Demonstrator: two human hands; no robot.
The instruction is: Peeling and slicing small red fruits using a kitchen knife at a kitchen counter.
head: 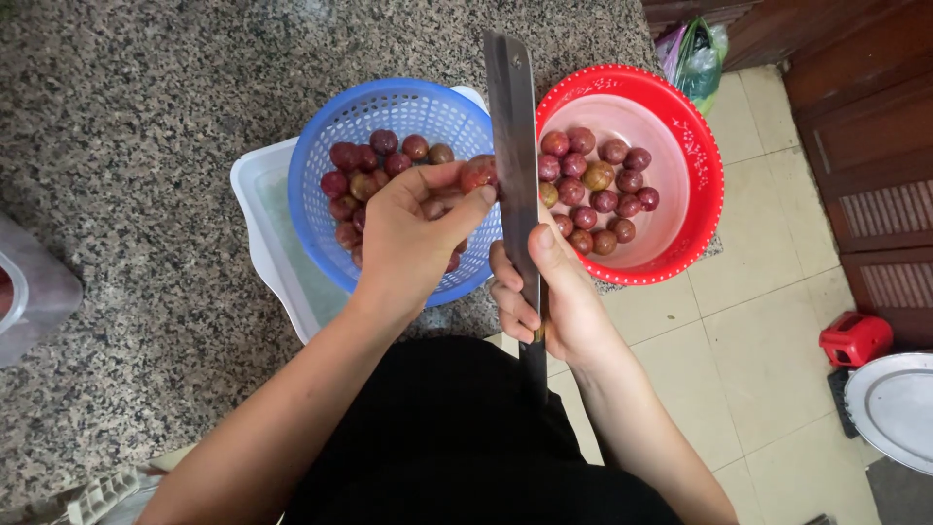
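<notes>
— What do you have in the hands?

— My left hand (pixel 413 238) pinches one small red fruit (pixel 478 173) between thumb and fingertips, held against the flat of the cleaver (pixel 513 156). My right hand (pixel 554 297) is clamped round the cleaver's handle, blade pointing away from me.

— And the rest of the fruit?

— Some lie in the blue basket (pixel 389 107) inside a white tub (pixel 262 214), some in the red bowl (pixel 700 194), both on the granite counter (pixel 136 146).

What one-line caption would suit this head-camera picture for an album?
Left hand holds a small red fruit against a long knife gripped by the right hand, above a blue basket and red bowl.
</notes>
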